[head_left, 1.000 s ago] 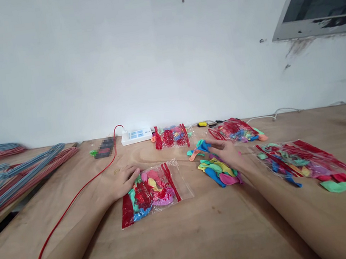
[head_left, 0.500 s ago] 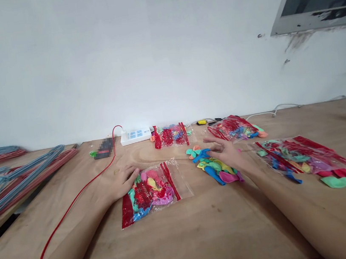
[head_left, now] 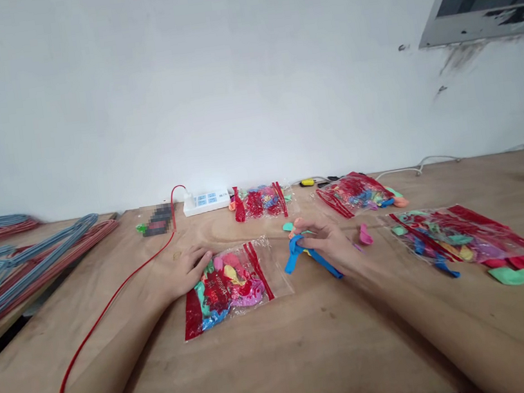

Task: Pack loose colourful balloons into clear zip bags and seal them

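A limp blue balloon (head_left: 317, 263) is bunched in the person's right hand (head_left: 328, 246), whose fingers curl narrowly around it, with one end sticking out to the left and the other trailing down to the right. A teal balloon (head_left: 288, 226) and an orange balloon (head_left: 296, 223) lie just beyond the fingertips, and a pink balloon (head_left: 365, 234) lies on bare wood a little right of the hand.

The left hand (head_left: 187, 271) rests open, fingers slightly spread, on the top left corner of a clear zip bag (head_left: 222, 296) of mixed balloons, which lies just left of the blue balloon.

Beyond it, two more red-striped bags (head_left: 260, 202) sit toward the white wall (head_left: 245, 75), and a third bag (head_left: 462, 234) lies to the right, with a green balloon (head_left: 519, 275) at its lower edge. A broad stretch of the plywood table (head_left: 313, 352) lies open between the hands and its near edge. To the left, a red cable (head_left: 115, 296) runs across the wood to a white power strip (head_left: 205, 202) at the back, and wire hangers (head_left: 23, 269) lie past the table's left edge.
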{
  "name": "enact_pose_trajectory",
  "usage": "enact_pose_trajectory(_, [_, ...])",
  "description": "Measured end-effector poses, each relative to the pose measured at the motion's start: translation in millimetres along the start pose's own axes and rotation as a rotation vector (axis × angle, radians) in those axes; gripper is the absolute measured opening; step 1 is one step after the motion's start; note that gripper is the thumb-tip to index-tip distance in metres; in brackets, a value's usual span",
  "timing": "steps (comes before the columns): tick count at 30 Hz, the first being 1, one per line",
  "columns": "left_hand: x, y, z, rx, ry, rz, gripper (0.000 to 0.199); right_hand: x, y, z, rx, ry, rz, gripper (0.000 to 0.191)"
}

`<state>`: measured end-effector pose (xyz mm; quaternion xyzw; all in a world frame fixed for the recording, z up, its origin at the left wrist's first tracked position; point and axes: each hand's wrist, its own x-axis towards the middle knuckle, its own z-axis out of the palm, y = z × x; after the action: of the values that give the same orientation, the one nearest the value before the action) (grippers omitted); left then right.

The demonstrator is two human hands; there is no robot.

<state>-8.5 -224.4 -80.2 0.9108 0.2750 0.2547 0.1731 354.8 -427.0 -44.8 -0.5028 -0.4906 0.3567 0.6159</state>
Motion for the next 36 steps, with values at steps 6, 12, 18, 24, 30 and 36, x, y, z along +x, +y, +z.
enact_pose_trajectory(6, [-0.9,-2.4,1.0,-0.013,-0.02,-0.006,0.056,-1.3,20.0,-1.0,-0.533,-0.006,-0.213,0.025])
enact_pose_trajectory(12, [1.1,2.4,-2.2,-0.023,-0.035,-0.018,0.059,-8.1,5.0,-5.0,-0.825,-0.234,-0.37,0.03])
enact_pose_trajectory(18, [2.0,6.2,-4.1,-0.04,-0.047,-0.002,0.057,-16.9,-7.7,-4.7,-0.863,-0.465,-0.435,0.042])
enact_pose_trajectory(24, [1.1,-0.8,-0.4,-0.036,-0.032,0.015,0.055,-17.8,-9.9,1.3,-0.57,-0.397,-0.337,0.04])
enact_pose_trajectory(30, [0.5,-2.1,0.7,-0.038,-0.025,0.013,0.053,-16.2,-15.2,-10.2,-0.9,-0.429,-0.463,0.033])
enact_pose_trajectory(36, [0.1,4.0,-1.5,-0.037,-0.028,-0.008,0.053,-24.4,-21.3,-5.9,-1.066,-0.572,-0.477,0.038])
